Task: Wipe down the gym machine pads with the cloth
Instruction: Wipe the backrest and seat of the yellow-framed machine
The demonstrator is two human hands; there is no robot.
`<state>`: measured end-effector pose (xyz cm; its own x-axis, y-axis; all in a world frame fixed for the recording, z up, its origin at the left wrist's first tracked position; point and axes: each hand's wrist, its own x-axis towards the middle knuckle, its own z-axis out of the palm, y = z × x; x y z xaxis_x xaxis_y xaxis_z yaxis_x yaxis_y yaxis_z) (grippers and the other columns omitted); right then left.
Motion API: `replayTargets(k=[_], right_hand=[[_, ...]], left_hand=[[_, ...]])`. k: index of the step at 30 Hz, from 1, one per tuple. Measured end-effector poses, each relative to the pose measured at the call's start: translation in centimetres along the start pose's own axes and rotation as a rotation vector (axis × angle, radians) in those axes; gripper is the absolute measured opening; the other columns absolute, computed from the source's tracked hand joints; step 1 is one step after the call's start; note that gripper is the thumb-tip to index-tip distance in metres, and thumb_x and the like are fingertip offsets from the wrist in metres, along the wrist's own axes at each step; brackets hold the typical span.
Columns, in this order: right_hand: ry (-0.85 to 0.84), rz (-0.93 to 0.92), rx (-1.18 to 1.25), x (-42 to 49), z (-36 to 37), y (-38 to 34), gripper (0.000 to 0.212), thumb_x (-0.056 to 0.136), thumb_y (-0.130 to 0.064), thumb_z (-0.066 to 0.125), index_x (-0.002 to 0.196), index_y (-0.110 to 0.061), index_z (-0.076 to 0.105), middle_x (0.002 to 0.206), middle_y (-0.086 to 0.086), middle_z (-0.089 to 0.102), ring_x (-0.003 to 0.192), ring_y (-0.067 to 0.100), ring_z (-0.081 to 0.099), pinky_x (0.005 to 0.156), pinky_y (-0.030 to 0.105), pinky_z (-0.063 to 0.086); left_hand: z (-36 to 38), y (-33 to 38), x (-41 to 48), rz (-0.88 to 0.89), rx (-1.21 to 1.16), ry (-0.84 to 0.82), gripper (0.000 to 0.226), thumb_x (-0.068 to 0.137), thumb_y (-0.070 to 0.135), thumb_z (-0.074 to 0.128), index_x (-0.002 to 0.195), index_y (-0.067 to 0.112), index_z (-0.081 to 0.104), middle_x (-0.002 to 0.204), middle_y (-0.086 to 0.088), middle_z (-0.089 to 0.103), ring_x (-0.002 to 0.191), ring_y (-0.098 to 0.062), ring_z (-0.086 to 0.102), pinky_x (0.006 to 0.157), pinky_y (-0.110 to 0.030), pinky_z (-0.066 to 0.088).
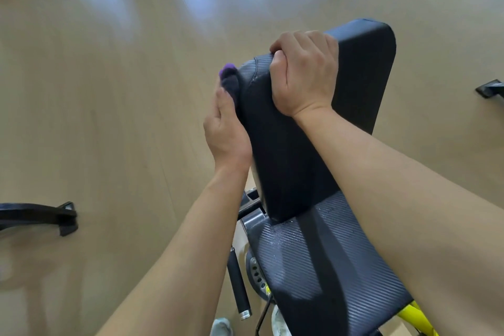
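A black textured back pad [294,144] stands tilted upright above the black seat pad [321,262] of a gym machine. My right hand [305,73] is clamped over the back pad's top edge. My left hand [226,128] presses a dark purple cloth [229,78] against the pad's left side; only the cloth's upper end shows past my fingers.
Light wooden floor [109,90] surrounds the machine. A black handle bar [238,284] and a perforated adjustment disc [256,275] sit by the seat's left side. Yellow frame tubing [417,316] shows at the bottom right. Black machine feet lie at the left [41,215] and right edge [491,87].
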<state>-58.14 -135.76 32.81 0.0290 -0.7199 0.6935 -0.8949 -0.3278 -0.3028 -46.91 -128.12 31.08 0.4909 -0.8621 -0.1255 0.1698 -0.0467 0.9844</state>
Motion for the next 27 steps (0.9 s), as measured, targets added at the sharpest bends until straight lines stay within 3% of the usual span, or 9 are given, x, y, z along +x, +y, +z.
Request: replayTargets(k=[4,8,11,13,18,20,22,25,27], right_hand=[[0.036,-0.033,0.014,-0.1,0.1,0.1,0.026,0.09,-0.024,0.044,0.082,-0.016,0.067,0.078,0.0,0.066,0.081,0.027,0.059,0.085,0.038,0.036],[0.054,-0.045,0.01,-0.2,0.3,0.1,0.027,0.091,-0.025,0.044,0.083,-0.016,0.068,0.079,0.0,0.067,0.083,0.028,0.059,0.086,0.038,0.035],[0.054,-0.054,0.007,-0.2,0.3,0.0,0.027,0.091,-0.024,0.044,0.084,-0.016,0.068,0.08,0.001,0.067,0.083,0.027,0.059,0.086,0.037,0.034],[0.05,-0.056,0.005,-0.2,0.3,0.1,0.027,0.091,-0.024,0.044,0.085,-0.016,0.069,0.083,0.001,0.068,0.084,0.027,0.059,0.086,0.036,0.034],[0.027,-0.025,0.018,-0.4,0.0,-0.2,0.032,0.096,-0.024,0.042,0.099,-0.014,0.072,0.113,0.004,0.071,0.102,0.029,0.063,0.099,0.038,0.038],[0.01,0.007,0.054,-1.1,-0.5,-0.2,0.036,0.099,-0.023,0.041,0.12,-0.01,0.068,0.134,0.011,0.063,0.118,0.031,0.059,0.109,0.043,0.038],[0.021,0.056,0.082,-3.0,-1.3,0.2,0.041,0.099,-0.022,0.047,0.133,-0.005,0.059,0.143,0.017,0.054,0.128,0.034,0.053,0.112,0.046,0.038],[0.086,0.263,0.059,-8.2,-1.8,1.6,0.047,0.092,-0.017,0.058,0.137,-0.001,0.056,0.142,0.02,0.05,0.127,0.037,0.051,0.11,0.047,0.039],[-0.002,0.389,0.037,-12.4,-1.6,2.4,0.05,0.092,-0.018,0.058,0.139,-0.002,0.052,0.141,0.018,0.049,0.125,0.035,0.05,0.108,0.046,0.041]], left_hand=[[-0.9,-5.0,-3.1,-0.15,0.234,0.077,0.04,0.106,0.043,0.034,0.119,0.027,0.068,0.098,0.012,0.069,0.104,-0.014,0.064,0.087,-0.03,0.048],[-1.6,-9.0,-6.0,-0.219,0.29,0.054,0.042,0.108,0.041,0.027,0.131,0.031,0.061,0.109,0.01,0.07,0.105,-0.011,0.063,0.094,-0.033,0.049],[-1.5,-9.0,-5.7,-0.28,0.245,0.069,0.036,0.108,0.038,0.029,0.112,0.031,0.065,0.095,0.015,0.068,0.093,-0.005,0.062,0.087,-0.035,0.049],[-0.7,-7.2,-4.9,-0.22,0.214,0.11,0.034,0.105,0.033,0.033,0.099,0.022,0.064,0.085,0.01,0.064,0.082,-0.01,0.058,0.084,-0.045,0.049],[0.2,-2.9,-2.7,0.085,0.189,0.186,0.032,0.105,0.029,0.038,0.114,0.02,0.067,0.101,0.005,0.072,0.091,-0.006,0.063,0.084,-0.025,0.049],[-0.1,-3.5,-2.6,0.134,0.241,0.167,0.027,0.107,0.025,0.038,0.103,0.02,0.064,0.084,0.012,0.066,0.078,0.006,0.058,0.07,-0.015,0.043],[-0.6,-5.4,-3.3,0.086,0.317,0.15,0.027,0.108,0.024,0.036,0.097,0.016,0.06,0.07,0.014,0.055,0.064,0.005,0.05,0.06,-0.017,0.036],[-1.5,-9.6,-5.1,-0.054,0.377,0.133,0.028,0.108,0.026,0.035,0.091,0.017,0.056,0.069,0.012,0.054,0.062,0.003,0.049,0.063,-0.026,0.037],[-1.8,-11.9,-6.5,-0.143,0.384,0.122,0.028,0.108,0.025,0.033,0.095,0.02,0.058,0.075,0.013,0.059,0.068,0.002,0.054,0.063,-0.021,0.039]])
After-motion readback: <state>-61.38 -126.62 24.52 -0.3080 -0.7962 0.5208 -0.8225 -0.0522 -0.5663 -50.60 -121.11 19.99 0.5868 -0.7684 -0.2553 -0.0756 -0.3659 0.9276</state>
